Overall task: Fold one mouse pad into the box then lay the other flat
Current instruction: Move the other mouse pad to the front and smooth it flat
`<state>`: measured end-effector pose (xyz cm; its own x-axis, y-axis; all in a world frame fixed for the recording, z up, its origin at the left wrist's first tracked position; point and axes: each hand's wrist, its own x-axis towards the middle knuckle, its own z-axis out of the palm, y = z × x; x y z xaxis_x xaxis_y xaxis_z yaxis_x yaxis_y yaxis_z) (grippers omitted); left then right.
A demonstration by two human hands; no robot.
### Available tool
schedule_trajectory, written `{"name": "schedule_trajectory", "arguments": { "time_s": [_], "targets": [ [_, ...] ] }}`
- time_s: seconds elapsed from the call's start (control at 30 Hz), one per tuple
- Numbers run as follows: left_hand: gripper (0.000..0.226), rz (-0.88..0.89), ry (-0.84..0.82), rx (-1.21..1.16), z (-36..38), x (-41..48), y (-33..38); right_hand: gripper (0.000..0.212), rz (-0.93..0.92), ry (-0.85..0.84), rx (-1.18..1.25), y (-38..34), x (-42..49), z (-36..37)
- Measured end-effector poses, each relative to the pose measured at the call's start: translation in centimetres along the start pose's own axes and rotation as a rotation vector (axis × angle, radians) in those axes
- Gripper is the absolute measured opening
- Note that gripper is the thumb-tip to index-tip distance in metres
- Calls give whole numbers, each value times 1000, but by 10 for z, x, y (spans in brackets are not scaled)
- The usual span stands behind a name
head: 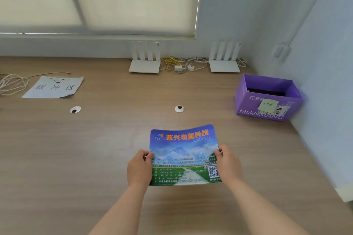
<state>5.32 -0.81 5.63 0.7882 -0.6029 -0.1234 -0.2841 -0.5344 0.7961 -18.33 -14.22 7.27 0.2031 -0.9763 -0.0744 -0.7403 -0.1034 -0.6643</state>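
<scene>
**Second pad held over the bench, ready to go down flat**

The wooden bench [76, 158] fills the view, and the purple box [267, 99] at its far right corner serves as the landmark. Inside the box a dark shape lies low against the near wall — likely the first pad already folded in, though it is too dim to tell for certain. Well to the left of the box along the back edge stand two white routers [144, 63] with a tangle of cables between them, and farther left still lies a sheet of paper [53, 87] with handwritten characters.

Nearer than the box and to its left, the printed mouse pad [183, 154] is held face up by both side edges. The left hand [139, 168] is closed on the pad's left edge, thumb on top; the right hand [228, 164] is closed on the right edge the same way. The pad sags slightly across its middle, its far edge curving upward.

Judging from this, the step in hand is laying the other pad flat. The next move calls for lowering it evenly onto bare wood, then letting go of both edges together — smoothing the far edge if it stays curled.
</scene>
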Motion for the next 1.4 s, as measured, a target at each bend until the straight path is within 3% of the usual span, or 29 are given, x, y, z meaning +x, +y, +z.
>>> {"name": "schedule_trajectory", "arguments": {
  "time_s": [0.47, 1.13, 1.27, 1.4],
  "targets": [
    [13, -221, -171, 120, 56, -18, -50, 22, 164, -217, -83, 64, -8, 40],
    [12, -266, -148, 258, 74, -7, -76, 9, 202, -212, -264, 89, 9, 64],
    [24, -209, -117, 335, 78, -4, -68, 24, 117, -200, -356, 79, 13, 67],
    [47, 124, -239, 501, 97, -1, -54, 63, -124, -363, -464, 60, 19, 87]
  ]
}}
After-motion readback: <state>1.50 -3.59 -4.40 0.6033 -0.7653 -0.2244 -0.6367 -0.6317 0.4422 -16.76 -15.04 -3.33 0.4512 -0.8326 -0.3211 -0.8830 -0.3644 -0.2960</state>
